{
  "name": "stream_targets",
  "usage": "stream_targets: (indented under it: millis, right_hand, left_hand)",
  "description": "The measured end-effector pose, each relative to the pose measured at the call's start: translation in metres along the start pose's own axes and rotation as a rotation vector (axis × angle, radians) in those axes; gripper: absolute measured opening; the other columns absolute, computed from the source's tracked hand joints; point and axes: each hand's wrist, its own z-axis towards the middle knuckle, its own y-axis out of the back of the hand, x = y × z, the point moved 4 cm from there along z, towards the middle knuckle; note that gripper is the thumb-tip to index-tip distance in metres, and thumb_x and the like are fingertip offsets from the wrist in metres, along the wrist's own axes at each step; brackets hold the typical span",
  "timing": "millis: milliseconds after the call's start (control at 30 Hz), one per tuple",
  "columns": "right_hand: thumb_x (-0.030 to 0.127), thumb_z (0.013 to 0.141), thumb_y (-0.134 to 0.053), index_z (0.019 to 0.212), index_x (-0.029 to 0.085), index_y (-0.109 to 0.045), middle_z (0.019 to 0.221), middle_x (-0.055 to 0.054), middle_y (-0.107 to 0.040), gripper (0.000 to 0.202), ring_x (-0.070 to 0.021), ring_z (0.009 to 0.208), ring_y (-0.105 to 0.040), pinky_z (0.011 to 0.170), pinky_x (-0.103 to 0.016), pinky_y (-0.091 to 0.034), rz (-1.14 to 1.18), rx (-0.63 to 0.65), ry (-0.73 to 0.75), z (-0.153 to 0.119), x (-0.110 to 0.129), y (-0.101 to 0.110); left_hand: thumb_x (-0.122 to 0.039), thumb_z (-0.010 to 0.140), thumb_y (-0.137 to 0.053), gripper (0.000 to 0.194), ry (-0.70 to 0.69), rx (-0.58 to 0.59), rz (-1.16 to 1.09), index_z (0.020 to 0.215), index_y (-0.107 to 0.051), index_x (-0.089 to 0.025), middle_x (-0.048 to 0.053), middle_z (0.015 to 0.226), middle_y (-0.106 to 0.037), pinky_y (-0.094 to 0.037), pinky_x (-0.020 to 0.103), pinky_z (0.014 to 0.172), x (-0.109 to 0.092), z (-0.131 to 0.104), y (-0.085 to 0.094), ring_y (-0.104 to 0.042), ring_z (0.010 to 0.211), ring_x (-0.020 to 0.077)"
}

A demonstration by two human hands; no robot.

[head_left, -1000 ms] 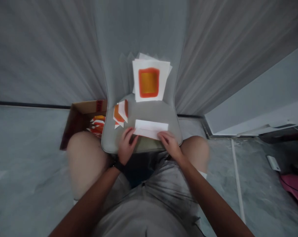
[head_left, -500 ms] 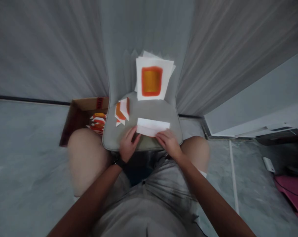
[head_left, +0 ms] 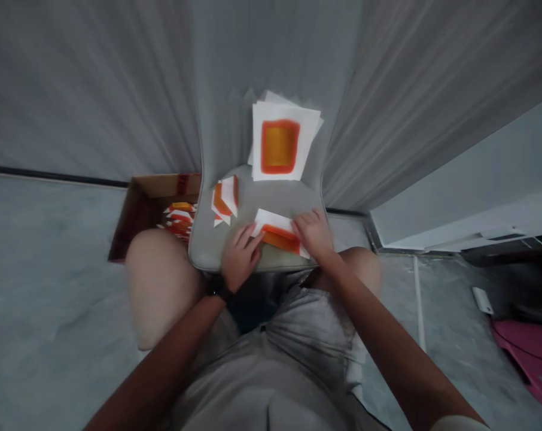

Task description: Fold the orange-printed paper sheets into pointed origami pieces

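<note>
A folded white paper with an orange and red print lies near the front of the grey chair seat. At its left end, the fingers of my left hand close on the paper's edge. My right hand has its fingers on the right end of the same paper. Farther back, a stack of white sheets with an orange square in a red border leans against the backrest. Folded printed pieces sit on the left of the seat.
Left of the chair, a cardboard box holds several folded red and white pieces. My knees flank the seat. Grey curtains hang behind. On the floor at the right are a white device and a pink object.
The paper at the front now shows its orange and red print instead of a mostly white face. My right hand has moved up and slightly right; my left hand slightly right.
</note>
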Motion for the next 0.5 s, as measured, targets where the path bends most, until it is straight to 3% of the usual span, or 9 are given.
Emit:
stream_targets:
  millis: [67,167,333,433,500]
  right_hand:
    - [0.024,0.108,-0.044,0.106,0.017,-0.075,0.109,-0.015,-0.076,0.032,-0.0283,0.107,-0.063,0.12,-0.052,-0.033,-0.035,-0.037,-0.027,0.003,-0.002,-0.001]
    - [0.022,0.106,-0.047,0.118,0.018,-0.074,0.121,-0.014,-0.075,0.03,-0.0287,0.115,-0.063,0.121,-0.055,-0.035,-0.019,-0.11,-0.014,-0.008,0.001,-0.006]
    - [0.018,0.103,-0.052,0.134,0.019,-0.069,0.126,-0.013,-0.074,0.035,-0.0264,0.124,-0.064,0.12,-0.054,-0.044,0.093,-0.282,0.184,-0.067,0.027,-0.003]
    - [0.019,0.102,-0.057,0.148,0.024,-0.059,0.141,-0.013,-0.068,0.047,-0.0285,0.137,-0.059,0.121,-0.055,-0.044,0.084,-0.37,0.167,-0.102,0.041,0.004]
    - [0.021,0.102,-0.059,0.151,0.025,-0.056,0.144,-0.014,-0.065,0.05,-0.0292,0.14,-0.057,0.12,-0.054,-0.045,0.106,-0.359,0.148,-0.113,0.048,0.003]
  left_hand:
    - [-0.013,0.096,-0.056,0.051,-0.047,0.045,0.016,0.145,-0.062,-0.028,0.005,0.162,-0.05,-0.041,0.051,0.124,-0.001,0.005,0.0,-0.037,0.156,0.029]
    - [-0.021,0.102,-0.056,0.034,-0.07,0.087,0.015,0.131,-0.071,-0.028,0.004,0.152,-0.062,-0.039,0.056,0.124,-0.001,0.011,0.0,-0.043,0.152,0.0296]
    - [-0.028,0.104,-0.056,0.022,-0.14,0.112,-0.016,0.115,-0.075,-0.027,0.003,0.135,-0.073,-0.031,0.061,0.128,-0.002,0.012,0.011,-0.052,0.146,0.0294]
    - [-0.028,0.103,-0.059,0.018,-0.171,0.09,-0.02,0.111,-0.076,-0.027,0.003,0.136,-0.073,-0.028,0.061,0.129,-0.001,0.007,0.021,-0.05,0.147,0.0299]
    - [-0.029,0.102,-0.061,0.018,-0.193,0.099,-0.034,0.111,-0.076,-0.027,0.003,0.134,-0.074,-0.029,0.06,0.128,0.0,0.003,0.023,-0.052,0.145,0.03]
